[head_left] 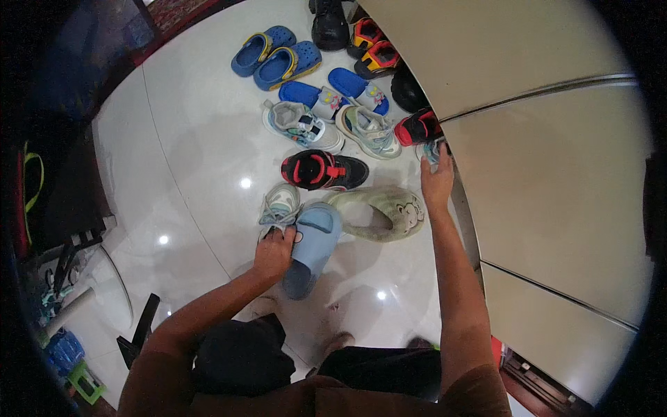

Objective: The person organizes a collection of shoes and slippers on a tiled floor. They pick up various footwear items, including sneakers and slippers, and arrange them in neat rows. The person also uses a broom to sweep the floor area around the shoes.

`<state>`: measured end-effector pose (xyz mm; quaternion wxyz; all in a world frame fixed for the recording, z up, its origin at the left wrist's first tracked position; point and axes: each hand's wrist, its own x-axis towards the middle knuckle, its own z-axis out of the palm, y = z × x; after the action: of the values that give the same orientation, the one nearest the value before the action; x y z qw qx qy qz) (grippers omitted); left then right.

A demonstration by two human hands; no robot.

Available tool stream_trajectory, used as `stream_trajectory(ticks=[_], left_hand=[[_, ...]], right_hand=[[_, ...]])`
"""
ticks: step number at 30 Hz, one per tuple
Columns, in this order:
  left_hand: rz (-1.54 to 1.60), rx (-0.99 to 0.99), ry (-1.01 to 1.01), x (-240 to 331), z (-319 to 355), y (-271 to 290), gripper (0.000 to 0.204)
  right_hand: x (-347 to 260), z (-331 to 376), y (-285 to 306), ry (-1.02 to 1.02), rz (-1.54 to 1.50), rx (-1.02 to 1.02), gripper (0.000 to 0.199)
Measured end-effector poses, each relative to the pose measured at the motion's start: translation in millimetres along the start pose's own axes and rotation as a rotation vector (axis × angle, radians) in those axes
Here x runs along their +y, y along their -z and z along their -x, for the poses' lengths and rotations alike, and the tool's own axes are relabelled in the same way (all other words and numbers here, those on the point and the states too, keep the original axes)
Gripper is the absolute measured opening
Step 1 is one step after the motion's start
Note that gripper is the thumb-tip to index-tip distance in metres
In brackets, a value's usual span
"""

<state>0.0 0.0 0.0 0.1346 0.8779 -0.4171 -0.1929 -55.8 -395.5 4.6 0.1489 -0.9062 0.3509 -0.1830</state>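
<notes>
Left hand (273, 251): fingers closed on grey sneaker (280, 206) and light-blue slide (313, 247). Right hand (437, 182): fingers spread, at cabinet edge (458, 201), 2 o'clock of pale-green slipper (382, 212).

The floor (201, 139) is gleaming glossy like polished tile; the blue slide (316, 243) is looking smooth, matt, rubbery.

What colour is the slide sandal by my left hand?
Light blue: the slide sandal beside the left hand shows plainly in the head view.

pkgs: none | labels/signs: none | screens: none | only shoes on floor
</notes>
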Motion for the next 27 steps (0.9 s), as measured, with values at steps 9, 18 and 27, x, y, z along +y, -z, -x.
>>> stream_trajectory(ticks=[9, 18, 27], left_hand=[[0.114, 0.144, -0.012, 9.0, -6.3, -14.0, 0.025], [0.093, 0.181, 0.262, -20.0, 0.7, 2.5, 0.041], [-0.014, 0.464, 0.460, -93.3, -5.4, 38.9, 0.044]], right_hand=[[29.8, -59.6, -32.0, -0.112, 0.039, -0.304, 0.075], [-16.2, 20.0, -25.8, 0.020, 0.039, -0.274, 0.035], [-103.0, 75.1, -20.4, 0.178, 0.048, -0.481, 0.032]])
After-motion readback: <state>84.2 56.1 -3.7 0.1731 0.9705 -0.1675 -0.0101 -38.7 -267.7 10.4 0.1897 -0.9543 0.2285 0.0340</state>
